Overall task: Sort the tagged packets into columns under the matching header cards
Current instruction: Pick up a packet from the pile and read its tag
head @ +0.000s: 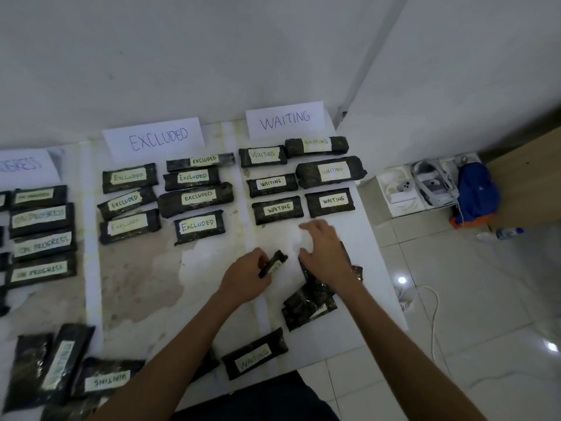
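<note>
Left hand (246, 276) grips a dark tagged packet (274, 262), fingers curled round its near end. The packet is tipped on edge, long axis running from near-left to far-right. Its tag is only partly visible and I can't read it.

Right hand (326, 253) is palm down with fingers spread and holds nothing. It's over the top of the unsorted pile (309, 302); can't tell if it touches.

Layout on the white surface (273, 238):
- WAITING header card (285, 120) is far-right, with two rows of packets under it.
- The nearest of these are the left WAITING packet (277, 209) and the right WAITING packet (330, 202), both long axis left-right.
- EXCLUDED header card (154, 138) is far-centre; that column ends at the last EXCLUDED packet (198, 226).
- ON PROGRESS card (24, 165) is cut off at the left edge.

Key relation: the free spot under the WAITING column is straight ahead of the held packet and slightly right, just beyond the right hand's fingertips. The EXCLUDED end slot is ahead and to the left. The left hand is about as close to either.

My read:
- The tag has to face up before the column can be chosen.
- Whichever column it is, the packet needs laying flat and turning so it lines up left-right with the rows.
- A loose WAITING packet (255, 355) lies near the body, so sorting isn't finished.
</note>
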`<state>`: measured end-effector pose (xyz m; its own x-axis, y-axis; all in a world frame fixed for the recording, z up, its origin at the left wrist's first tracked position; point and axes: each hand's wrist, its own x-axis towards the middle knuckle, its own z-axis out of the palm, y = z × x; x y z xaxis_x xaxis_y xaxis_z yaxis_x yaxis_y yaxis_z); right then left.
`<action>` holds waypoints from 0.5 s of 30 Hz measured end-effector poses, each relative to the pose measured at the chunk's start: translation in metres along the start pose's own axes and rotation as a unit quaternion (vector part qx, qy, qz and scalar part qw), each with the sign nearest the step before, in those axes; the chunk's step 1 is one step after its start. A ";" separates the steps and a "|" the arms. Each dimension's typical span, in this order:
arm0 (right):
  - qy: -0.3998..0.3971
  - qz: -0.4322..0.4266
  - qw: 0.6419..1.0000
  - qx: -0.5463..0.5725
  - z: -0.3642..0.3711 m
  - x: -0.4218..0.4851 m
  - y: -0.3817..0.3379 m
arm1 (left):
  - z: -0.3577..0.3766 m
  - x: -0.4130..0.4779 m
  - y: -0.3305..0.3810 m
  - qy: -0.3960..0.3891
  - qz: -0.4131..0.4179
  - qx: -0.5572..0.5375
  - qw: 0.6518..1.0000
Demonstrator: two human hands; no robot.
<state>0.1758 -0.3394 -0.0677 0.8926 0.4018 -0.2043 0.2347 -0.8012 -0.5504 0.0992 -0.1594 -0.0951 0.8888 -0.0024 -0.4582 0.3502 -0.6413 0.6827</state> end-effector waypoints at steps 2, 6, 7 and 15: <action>-0.037 0.024 0.996 0.083 0.016 -0.023 -0.028 | -0.013 -0.009 -0.003 0.033 -0.041 -0.069 0.996; -0.087 0.048 0.981 0.165 0.058 -0.047 -0.078 | -0.036 -0.030 -0.011 0.104 -0.072 -0.183 0.975; -0.086 0.047 0.981 0.170 0.068 -0.048 -0.088 | -0.041 -0.036 -0.015 0.110 -0.074 -0.187 0.973; -0.078 -0.041 0.993 0.077 0.101 -0.015 -0.161 | -0.094 -0.074 -0.072 0.166 -0.124 -0.235 0.950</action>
<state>0.0858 -0.1716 -0.0579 0.7995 0.5363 -0.2707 0.2309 -0.6903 -0.6856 0.0358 -0.0407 -0.0570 0.7791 0.3956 -0.4862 0.5843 -0.1774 0.7919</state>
